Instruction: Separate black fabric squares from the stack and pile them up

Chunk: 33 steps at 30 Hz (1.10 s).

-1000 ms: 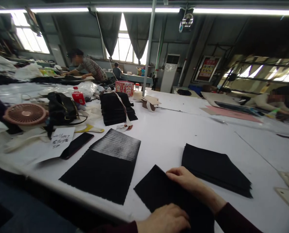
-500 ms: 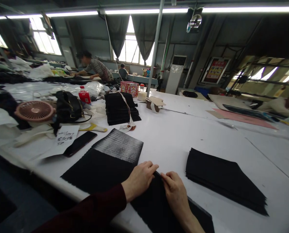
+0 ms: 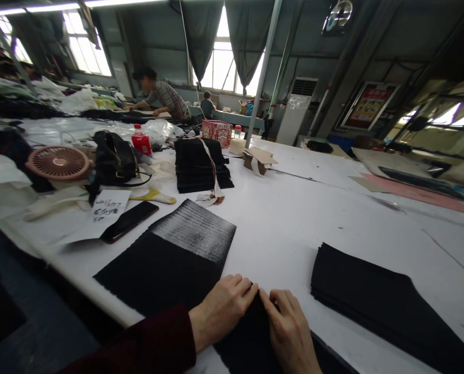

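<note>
Near the bottom centre, a black fabric piece lies partly under both hands. My left hand pinches its upper edge with curled fingers. Close beside it, my right hand grips the same edge between thumb and forefinger. The fingertips of the two hands nearly meet. To the left is a flat black fabric stack, whose far end shows a greyish, striped patch. Another stack of black cut pieces rests on the white table at the right.
A phone, a handwritten paper, a pink fan, a black bag and a red bottle stand at the left. Tied black fabric sits behind. A person leans over a far table.
The view has shifted, so the right-hand stack appears lower and farther right. Both hands still hold the fabric edge, their fingertips slightly closer together.
</note>
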Each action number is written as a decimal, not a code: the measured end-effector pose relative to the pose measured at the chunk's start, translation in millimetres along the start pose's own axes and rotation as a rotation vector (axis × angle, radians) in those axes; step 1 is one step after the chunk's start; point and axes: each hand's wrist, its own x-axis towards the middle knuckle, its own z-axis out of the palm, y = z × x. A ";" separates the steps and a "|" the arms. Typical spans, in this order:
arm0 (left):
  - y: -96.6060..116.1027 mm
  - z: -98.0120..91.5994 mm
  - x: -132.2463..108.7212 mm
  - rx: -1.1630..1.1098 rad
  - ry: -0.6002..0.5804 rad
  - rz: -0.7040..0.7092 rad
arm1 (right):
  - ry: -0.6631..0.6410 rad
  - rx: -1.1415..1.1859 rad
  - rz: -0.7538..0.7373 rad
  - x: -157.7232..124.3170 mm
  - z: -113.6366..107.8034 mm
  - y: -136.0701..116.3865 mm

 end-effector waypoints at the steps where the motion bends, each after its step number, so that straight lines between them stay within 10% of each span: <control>1: -0.2 0.7 -0.6 -0.004 0.004 -0.006 | 0.000 -0.001 -0.005 0.1 -0.2 0.0; 33: 2.1 6.9 4.3 -0.101 -0.044 -0.125 | -0.015 -0.059 -0.060 12.5 -6.8 -6.4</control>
